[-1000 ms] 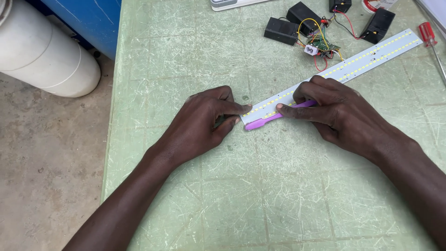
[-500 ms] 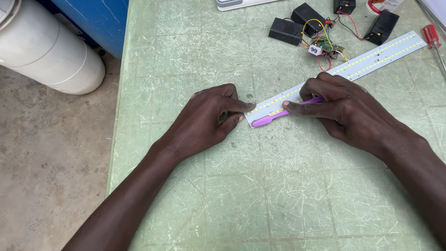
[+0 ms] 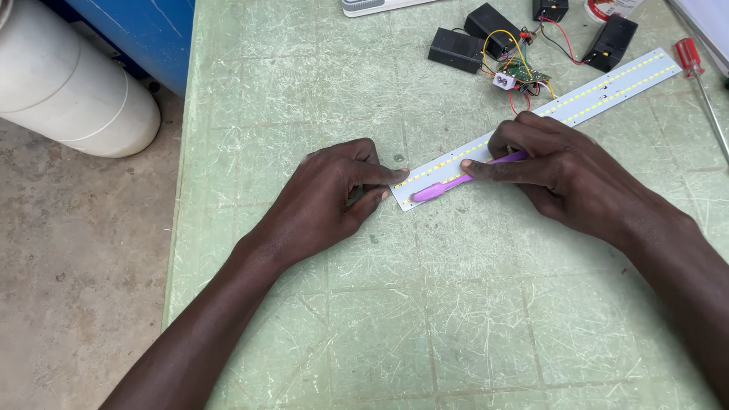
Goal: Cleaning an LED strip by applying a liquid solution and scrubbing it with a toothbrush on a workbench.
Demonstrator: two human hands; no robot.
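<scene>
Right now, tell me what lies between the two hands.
The head view shows the near end of the white LED strip and the tip of the purple tool between the left hand and the right hand.

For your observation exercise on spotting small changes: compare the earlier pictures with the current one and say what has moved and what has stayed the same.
Very little changed. The right hand has slid slightly up the white LED strip, away from the left hand, carrying the purple tool with it. Nothing was taken up or let go. The left hand still pins the strip's near end to the green table; the black boxes, wires and red screwdriver lie as before.
</scene>
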